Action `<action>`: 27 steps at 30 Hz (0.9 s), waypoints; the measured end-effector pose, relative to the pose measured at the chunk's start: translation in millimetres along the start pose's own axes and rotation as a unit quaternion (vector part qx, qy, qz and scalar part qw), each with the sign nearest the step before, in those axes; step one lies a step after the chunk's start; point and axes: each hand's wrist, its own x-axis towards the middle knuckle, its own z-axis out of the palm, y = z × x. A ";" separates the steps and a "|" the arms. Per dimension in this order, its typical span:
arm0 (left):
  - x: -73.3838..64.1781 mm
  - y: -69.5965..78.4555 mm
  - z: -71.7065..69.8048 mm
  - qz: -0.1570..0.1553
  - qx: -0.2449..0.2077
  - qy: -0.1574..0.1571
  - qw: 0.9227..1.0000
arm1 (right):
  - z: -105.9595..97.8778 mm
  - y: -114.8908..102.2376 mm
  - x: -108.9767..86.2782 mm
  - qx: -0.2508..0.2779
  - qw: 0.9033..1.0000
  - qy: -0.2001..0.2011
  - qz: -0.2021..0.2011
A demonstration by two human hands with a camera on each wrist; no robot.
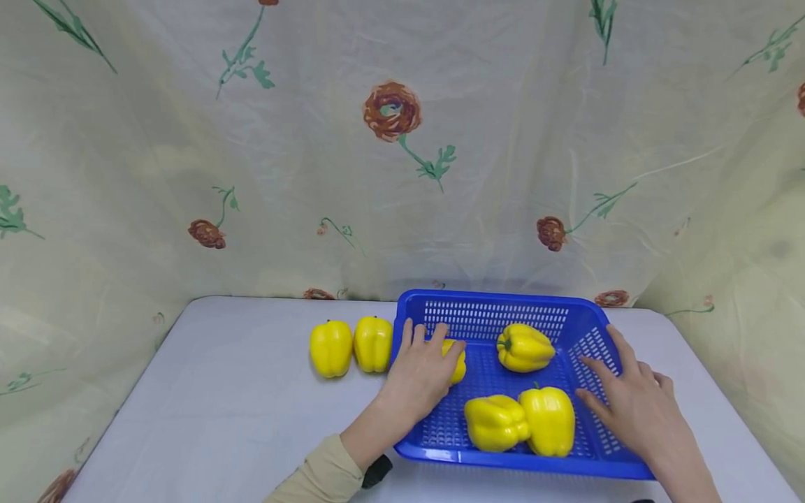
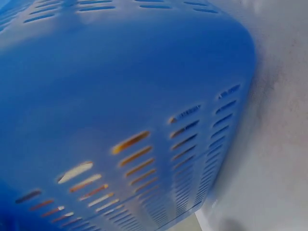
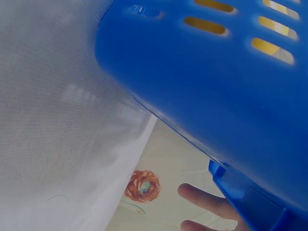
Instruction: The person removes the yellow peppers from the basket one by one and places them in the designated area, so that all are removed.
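Note:
Inside the blue plastic basket (image 1: 503, 457), my left hand (image 1: 418, 377) reaches over the left wall and holds a yellow bell pepper (image 1: 458, 367), mostly hidden by the fingers. One more yellow bell pepper (image 1: 525, 348) lies on its side at the back of the basket. Two others, a left pepper (image 1: 495, 423) and a right pepper (image 1: 548, 421), sit side by side at the front. My right hand (image 1: 644, 405) is at the basket's right rim with fingers spread, some reaching over the inside. The right wrist view shows straight fingers (image 3: 207, 201) beyond the rim.
Left of the basket, two yellow bell peppers, one outer (image 1: 331, 348) and one inner (image 1: 374, 344), stand on the white table (image 1: 207, 398). A flowered curtain (image 1: 302, 154) hangs behind the table. A small black object (image 1: 376, 472) shows by the left sleeve.

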 end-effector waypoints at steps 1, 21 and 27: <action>-0.1 0.3 0.3 0.004 0.001 0.004 1.000 | -0.1 -0.1 0.0 0.000 1.000 0.000 0.000; -1.4 0.9 -7.0 0.038 -0.025 -0.047 0.998 | 0.7 0.3 -0.1 -0.001 1.000 0.002 0.000; -1.4 -0.7 -4.2 0.041 -0.001 -0.044 0.998 | 1.4 -0.1 0.4 -0.003 1.000 0.003 0.001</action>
